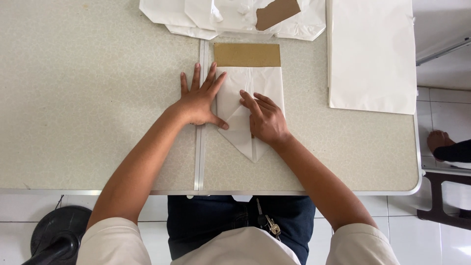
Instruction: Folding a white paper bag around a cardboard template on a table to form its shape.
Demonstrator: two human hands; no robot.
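A white paper bag (pixel 255 83) lies flat on the table, its near end folded to a point and a brown band (pixel 247 54) across its far end. My left hand (pixel 198 100) rests flat with fingers spread on the bag's left edge, thumb on the fold. My right hand (pixel 264 118) presses its fingertips on the folded flaps near the middle of the bag.
A stack of white sheets (pixel 371 54) lies at the right of the table (pixel 88 98). A pile of finished white bags (pixel 230 17) sits at the far edge. A metal seam (pixel 200 157) runs down the tabletop. Another person's foot (pixel 441 142) shows at right; a black round object (pixel 59 230) sits on the floor.
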